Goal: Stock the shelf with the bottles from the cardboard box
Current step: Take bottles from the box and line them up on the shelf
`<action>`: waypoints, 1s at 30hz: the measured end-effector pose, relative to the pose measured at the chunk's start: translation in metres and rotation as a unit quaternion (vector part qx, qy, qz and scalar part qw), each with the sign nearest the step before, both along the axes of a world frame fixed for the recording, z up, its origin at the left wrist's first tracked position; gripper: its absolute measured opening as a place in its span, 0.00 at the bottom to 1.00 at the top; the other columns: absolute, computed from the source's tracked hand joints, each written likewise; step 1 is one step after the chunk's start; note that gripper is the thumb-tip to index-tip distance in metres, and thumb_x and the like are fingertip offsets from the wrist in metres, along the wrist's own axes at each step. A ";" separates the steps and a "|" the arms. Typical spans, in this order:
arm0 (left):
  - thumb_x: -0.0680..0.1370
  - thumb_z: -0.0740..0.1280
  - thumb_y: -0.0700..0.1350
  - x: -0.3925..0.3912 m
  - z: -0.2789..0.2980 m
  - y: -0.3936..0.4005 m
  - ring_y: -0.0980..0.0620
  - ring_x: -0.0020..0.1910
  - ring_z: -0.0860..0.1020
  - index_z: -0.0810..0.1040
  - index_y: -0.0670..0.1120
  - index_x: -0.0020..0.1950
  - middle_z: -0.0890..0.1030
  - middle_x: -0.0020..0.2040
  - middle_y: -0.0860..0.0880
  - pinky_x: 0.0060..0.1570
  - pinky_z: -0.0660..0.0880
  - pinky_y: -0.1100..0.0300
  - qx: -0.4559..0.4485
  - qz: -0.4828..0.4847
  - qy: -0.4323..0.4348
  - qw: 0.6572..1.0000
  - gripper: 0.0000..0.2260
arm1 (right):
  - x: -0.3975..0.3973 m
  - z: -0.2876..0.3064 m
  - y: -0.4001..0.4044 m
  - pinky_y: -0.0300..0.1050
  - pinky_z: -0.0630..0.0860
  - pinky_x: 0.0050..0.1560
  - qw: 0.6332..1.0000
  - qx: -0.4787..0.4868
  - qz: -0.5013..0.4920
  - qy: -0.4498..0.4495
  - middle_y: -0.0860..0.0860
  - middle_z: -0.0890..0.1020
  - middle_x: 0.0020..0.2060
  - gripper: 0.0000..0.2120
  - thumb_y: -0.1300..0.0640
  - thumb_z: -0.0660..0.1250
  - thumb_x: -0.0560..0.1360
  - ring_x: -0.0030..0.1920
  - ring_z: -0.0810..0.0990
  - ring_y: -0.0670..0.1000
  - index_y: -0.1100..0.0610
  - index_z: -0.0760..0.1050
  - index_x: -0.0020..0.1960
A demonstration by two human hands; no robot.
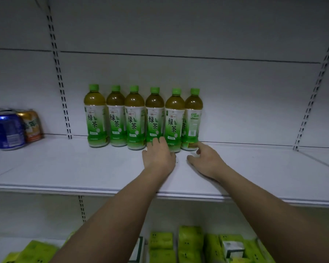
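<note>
Several green-tea bottles with green caps stand upright in a row at the back of the white shelf. My left hand rests on the shelf in front of the row, its fingertips touching the base of a bottle second from the right. My right hand lies just right of it, fingers apart, one fingertip at the foot of the rightmost bottle, whose label faces sideways. Neither hand grips anything. The cardboard box is out of view.
Blue and orange drink cans stand at the shelf's far left. Slotted uprights run up the back wall. The lower shelf holds several yellow-green packs. Bare shelf stretches to the right of the bottles.
</note>
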State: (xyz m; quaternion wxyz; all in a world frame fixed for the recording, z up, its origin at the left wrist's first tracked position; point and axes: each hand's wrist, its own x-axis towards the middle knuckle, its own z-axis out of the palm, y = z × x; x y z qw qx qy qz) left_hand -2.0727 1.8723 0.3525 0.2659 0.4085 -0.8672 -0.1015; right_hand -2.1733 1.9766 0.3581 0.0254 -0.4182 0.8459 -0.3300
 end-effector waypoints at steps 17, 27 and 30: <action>0.75 0.62 0.56 0.116 0.016 0.096 0.40 0.58 0.75 0.77 0.49 0.61 0.80 0.57 0.43 0.56 0.74 0.48 -0.115 -0.127 -0.021 0.985 0.18 | 0.084 0.020 0.105 0.50 0.77 0.55 0.986 0.015 0.006 0.167 0.55 0.83 0.53 0.14 0.46 0.63 0.74 0.54 0.80 0.57 0.52 0.78 0.54; 0.74 0.64 0.49 0.133 -0.144 0.157 0.44 0.51 0.80 0.80 0.47 0.54 0.83 0.50 0.45 0.50 0.74 0.54 0.101 -0.172 0.025 0.980 0.12 | 0.125 -0.131 0.148 0.48 0.74 0.47 1.000 0.006 0.014 0.016 0.56 0.84 0.44 0.10 0.52 0.64 0.72 0.49 0.82 0.57 0.56 0.79 0.47; 0.72 0.65 0.51 0.137 -0.214 0.172 0.43 0.55 0.79 0.79 0.46 0.55 0.82 0.53 0.44 0.54 0.75 0.53 0.228 -0.127 -0.061 0.964 0.15 | 0.133 -0.195 0.157 0.47 0.75 0.47 0.995 0.069 -0.010 -0.076 0.56 0.83 0.45 0.10 0.51 0.63 0.73 0.50 0.81 0.58 0.53 0.78 0.50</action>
